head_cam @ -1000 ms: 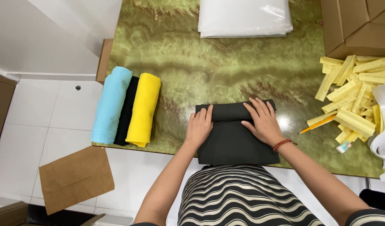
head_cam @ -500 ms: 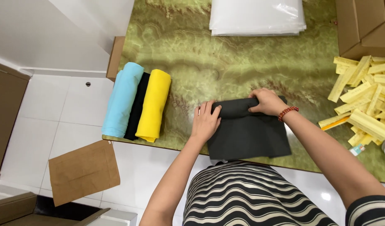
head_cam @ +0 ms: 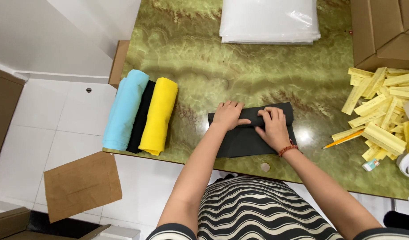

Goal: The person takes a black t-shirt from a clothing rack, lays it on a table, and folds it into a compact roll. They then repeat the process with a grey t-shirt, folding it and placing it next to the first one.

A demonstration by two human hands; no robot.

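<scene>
A dark grey folded cloth (head_cam: 240, 143) lies at the near edge of the green marbled table (head_cam: 204, 66), its far end rolled up. My left hand (head_cam: 227, 114) grips the left part of that roll. My right hand (head_cam: 273, 128), with a red bead bracelet at the wrist, presses on the right part of the roll. To the left lie three rolled cloths side by side: light blue (head_cam: 124, 109), black (head_cam: 141, 116) and yellow (head_cam: 158, 114).
A stack of clear plastic bags (head_cam: 269, 20) lies at the table's far side. Cardboard boxes (head_cam: 382, 31) stand at the far right. Yellow paper strips (head_cam: 382, 111) and a pencil (head_cam: 344, 139) lie on the right. A brown cardboard sheet (head_cam: 82, 184) rests on the white tiled floor.
Both hands have moved toward the cloth's far end and closed around it, and the roll has grown thicker. The camera view has shifted slightly.
</scene>
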